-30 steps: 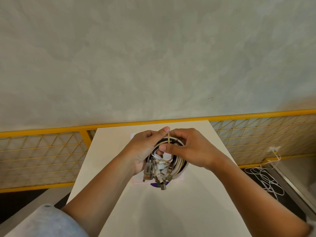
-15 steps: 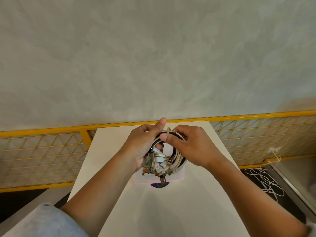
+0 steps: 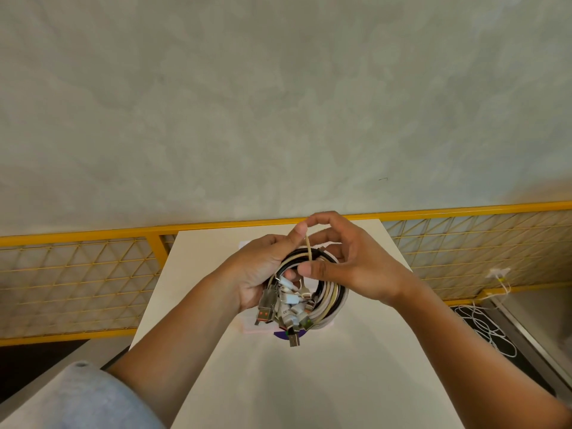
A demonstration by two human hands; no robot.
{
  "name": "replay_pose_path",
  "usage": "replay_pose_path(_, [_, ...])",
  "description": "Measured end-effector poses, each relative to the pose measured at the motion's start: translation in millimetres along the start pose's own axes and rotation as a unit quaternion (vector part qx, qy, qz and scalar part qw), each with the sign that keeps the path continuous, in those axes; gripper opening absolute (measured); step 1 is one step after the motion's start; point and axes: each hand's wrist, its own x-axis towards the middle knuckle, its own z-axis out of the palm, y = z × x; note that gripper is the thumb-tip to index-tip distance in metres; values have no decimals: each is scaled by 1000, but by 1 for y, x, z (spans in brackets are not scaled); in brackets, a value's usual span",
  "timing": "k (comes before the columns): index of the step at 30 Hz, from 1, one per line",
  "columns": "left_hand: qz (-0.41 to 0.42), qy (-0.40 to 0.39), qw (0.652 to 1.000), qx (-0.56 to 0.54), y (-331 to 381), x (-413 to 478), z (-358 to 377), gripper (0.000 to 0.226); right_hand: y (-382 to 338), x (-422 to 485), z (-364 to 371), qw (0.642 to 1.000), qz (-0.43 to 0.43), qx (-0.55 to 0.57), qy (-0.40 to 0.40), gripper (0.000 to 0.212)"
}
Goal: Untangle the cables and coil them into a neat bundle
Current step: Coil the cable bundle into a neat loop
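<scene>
A coil of black, white and beige cables point(image 3: 328, 300) is held above the white table point(image 3: 278, 376). Several metal plug ends point(image 3: 286, 311) hang from its lower left side. My left hand point(image 3: 260, 270) grips the coil's left side, thumb raised at the top. A thin beige rubber band point(image 3: 308, 247) is stretched upright over the coil's top. My right hand point(image 3: 349, 261) holds the band, forefinger at its upper end by my left thumb, thumb at its lower end inside the coil.
A pale card with a purple mark point(image 3: 283, 333) lies on the table under the coil. A yellow mesh fence point(image 3: 80, 280) runs behind the table before a grey wall. Loose white cable point(image 3: 486, 326) lies on the floor at the right.
The right hand has lifted its fingers off the coil and pulled the rubber band up taller. The coil and both hands sit slightly higher than a second ago.
</scene>
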Motion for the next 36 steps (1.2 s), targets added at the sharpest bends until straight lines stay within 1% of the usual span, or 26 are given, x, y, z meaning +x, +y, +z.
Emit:
replay_pose_path(3, [3, -16, 1000, -11, 1, -1, 0, 48, -7, -3, -3, 996, -42, 73, -22, 52])
replay_pose_path(5, [10, -33, 999, -27, 0, 1, -1, 56, -7, -2, -2, 995, -41, 93, -19, 43])
replay_pose_path(6, [16, -29, 999, -28, -1, 1, -1, 61, -7, -1, -2, 995, -35, 91, -8, 40])
replay_pose_path(10, [41, 53, 997, -25, -2, 1, 1, 65, -5, 1, 2, 999, -4, 33, 26, 38])
replay_pose_path(11, [50, 64, 997, -18, -1, 0, 1, 70, -5, 1, 3, 999, 1, 25, 30, 38])
replay_pose_path(13, [61, 57, 996, -8, 0, -2, 1, 75, -5, 0, 3, 998, 14, 50, 19, 40])
replay_pose_path(15, [75, 46, 996, 8, 2, -5, 2, 65, -6, -1, 1, 996, 30, 85, -11, 40])
replay_pose_path(17, [91, 59, 994, 29, 4, -5, 3, 55, -10, -4, -1, 992, 45, 108, -35, 36])
replay_pose_path(19, [101, 81, 991, 24, 4, -4, 4, 51, -10, -5, -2, 991, 56, 117, -30, 44])
replay_pose_path(20, [103, 97, 990, 11, 5, -3, 4, 50, -9, -5, -2, 993, 53, 104, -12, 49])
replay_pose_path(21, [104, 114, 988, -3, 6, -2, 3, 50, -7, -5, -3, 997, 39, 67, 20, 52])
replay_pose_path(23, [109, 147, 983, -23, 7, -1, 2, 50, -6, -4, -4, 993, -20, -52, 105, 50])
replay_pose_path(25, [120, 179, 976, -32, 8, 1, 2, 54, -7, -5, -5, 970, -111, -141, 162, 40])
replay_pose_path(26, [128, 200, 971, -28, 7, 2, 2, 54, -8, -5, -4, 963, -144, -153, 169, 31])
replay_pose_path(27, [136, 221, 965, -23, 7, 3, 2, 52, -12, -6, -2, 964, -155, -147, 161, 21])
replay_pose_path(28, [145, 239, 960, -22, 7, 5, 3, 50, -17, -6, 0, 971, -142, -126, 146, 10])
replay_pose_path(29, [153, 254, 955, -25, 6, 6, 3, 48, -21, -6, 4, 978, -111, -115, 133, 7])
replay_pose_path(30, [161, 265, 950, -28, 5, 6, 4, 46, -24, -5, 9, 980, -78, -127, 131, 13])
replay_pose_path(31, [170, 274, 946, -29, 5, 7, 5, 44, -26, -3, 13, 976, -47, -162, 134, 19])
replay_pose_path(33, [186, 287, 940, -22, 3, 8, 8, 39, -29, 1, 23, 962, 2, -221, 162, 26])
replay_pose_path(35, [195, 293, 936, -14, 2, 8, 10, 34, -32, 4, 27, 950, 39, -253, 181, 25])
replay_pose_path(36, [196, 296, 935, -9, 1, 9, 10, 33, -35, 5, 28, 945, 56, -271, 174, 22])
